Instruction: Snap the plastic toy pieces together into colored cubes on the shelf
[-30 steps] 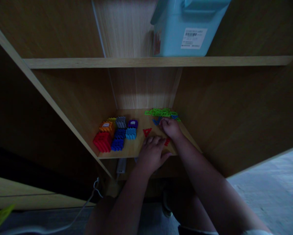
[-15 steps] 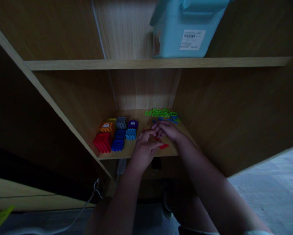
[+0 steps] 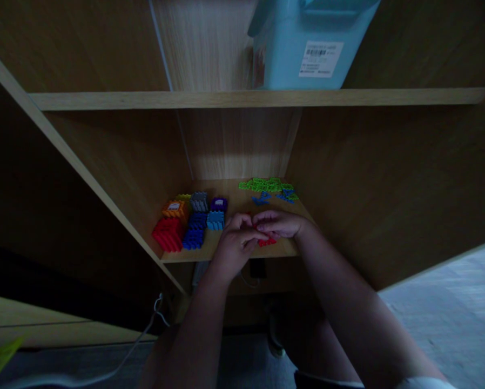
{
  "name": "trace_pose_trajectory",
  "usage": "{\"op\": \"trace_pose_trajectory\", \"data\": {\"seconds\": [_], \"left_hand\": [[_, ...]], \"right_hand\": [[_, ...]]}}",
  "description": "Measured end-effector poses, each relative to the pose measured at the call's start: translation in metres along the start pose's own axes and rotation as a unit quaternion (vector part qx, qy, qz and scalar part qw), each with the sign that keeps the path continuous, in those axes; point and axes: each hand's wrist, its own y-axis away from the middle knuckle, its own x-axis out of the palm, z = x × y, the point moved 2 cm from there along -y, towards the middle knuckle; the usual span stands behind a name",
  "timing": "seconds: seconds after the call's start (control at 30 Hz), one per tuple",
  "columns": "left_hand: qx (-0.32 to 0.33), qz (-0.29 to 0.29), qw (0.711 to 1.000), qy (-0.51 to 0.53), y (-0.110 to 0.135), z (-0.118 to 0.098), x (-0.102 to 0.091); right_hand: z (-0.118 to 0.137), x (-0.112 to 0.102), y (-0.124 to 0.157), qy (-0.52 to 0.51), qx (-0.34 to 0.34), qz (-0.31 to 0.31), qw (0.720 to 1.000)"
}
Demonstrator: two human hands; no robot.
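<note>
Bending over a flat, pale brown wooden shelf [image 3: 232, 190], the person has 2 bare hands close together near its front edge. The left hand [image 3: 235, 237] and the right hand [image 3: 281, 222] meet at the fingertips, with fingers curled in. A bit of red shows between them, but I cannot tell if the fingers pinch it or just cover it.

A small, bright red plastic piece with bumpy edges [image 3: 267, 241] is just under the right hand, near the front of the shelf. Part of it is hidden, so I cannot tell its whole shape.

It looks thin and light, so 1 hand should be enough to lift it. The plastic seems stiff, with maybe a tiny bit of bend. Its flat side may be slippery, but the bumps should give fingers a good grip. A good place to hold it is by 2 outer edges, with a thumb and 1 finger. Squeezing hard on a thin part could bend or crack it.

Behind the hands lie flat, open blue plastic pieces [image 3: 261, 199] and a bright green row of open plastic shapes [image 3: 267, 185]. On the left sits a thick red plastic stack with wavy sides [image 3: 168, 235].
</note>
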Motion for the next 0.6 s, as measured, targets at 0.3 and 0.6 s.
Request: {"op": "trace_pose_trajectory", "data": {"seconds": [0.3,0.6], "left_hand": [[-0.115,-0.069,0.988,0.078,-0.002,-0.001,0.004],[-0.255,-0.146,0.921,0.256,-0.002,0.019,0.015]], "right_hand": [[-0.002,-0.004,-0.007,-0.058,-0.053,-0.161,0.984],[0.001,-0.009,-0.012,0.028,-0.126,-0.212,0.969]]}}
